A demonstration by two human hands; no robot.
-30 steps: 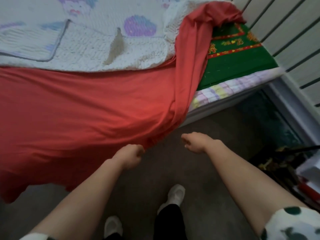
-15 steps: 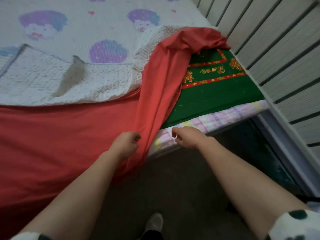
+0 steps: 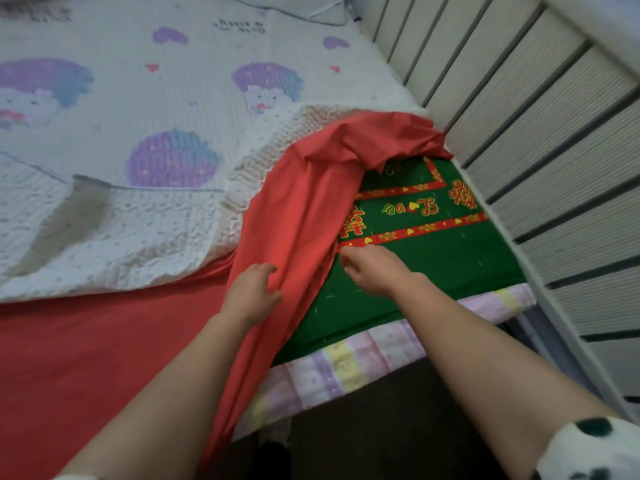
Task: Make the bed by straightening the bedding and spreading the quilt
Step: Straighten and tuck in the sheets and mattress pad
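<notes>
A red sheet [image 3: 104,341] covers the near left of the bed and is bunched into a ridge running up to the right corner. My left hand [image 3: 252,292] grips a fold of that ridge. My right hand [image 3: 370,271] is over the green patterned mat [image 3: 450,258], fingers curled at the sheet's right edge; whether it pinches the cloth is hidden. A white quilt [image 3: 138,133] with purple cartoon prints lies on the bed's far part, its near edge folded back over the red sheet.
A pastel striped mattress pad [image 3: 346,368] shows along the bed's near edge under the green mat. A slatted white wall panel [image 3: 536,133] runs along the right side. Dark floor [image 3: 381,427] lies below me.
Both hands have moved forward and up onto the bed. My left hand carried the red fold with it, and my right hand went from the mattress edge to the green mat.
</notes>
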